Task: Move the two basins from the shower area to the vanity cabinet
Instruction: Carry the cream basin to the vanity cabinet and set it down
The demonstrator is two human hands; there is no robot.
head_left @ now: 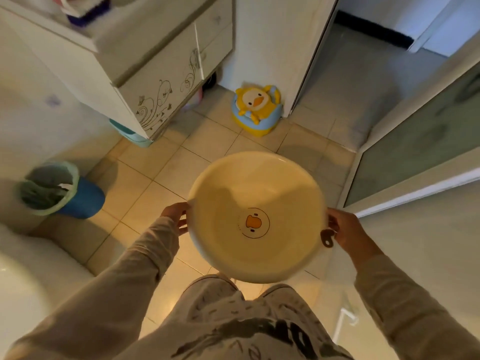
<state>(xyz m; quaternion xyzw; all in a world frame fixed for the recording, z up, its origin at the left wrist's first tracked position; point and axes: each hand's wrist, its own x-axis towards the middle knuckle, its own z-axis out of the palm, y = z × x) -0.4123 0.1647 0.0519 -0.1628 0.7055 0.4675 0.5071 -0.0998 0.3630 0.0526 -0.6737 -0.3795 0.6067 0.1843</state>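
Observation:
A round cream-yellow basin (255, 193) with a duck face printed on its bottom is held level in front of me above the tiled floor. My left hand (174, 216) grips its left rim, and my right hand (346, 231) grips the right rim beside a small brown hanging tab. The vanity cabinet (161, 74), white with a dark floral pattern on its doors, stands at the upper left, apart from the basin. A teal basin-like object (130, 135) pokes out from under the cabinet's near corner. I cannot see a second basin clearly.
A blue waste bin (62, 190) with a green liner stands on the floor at left. A yellow duck potty seat (257, 110) sits against the far wall. A frosted glass door (415, 141) is on the right, a white toilet (23, 276) at lower left.

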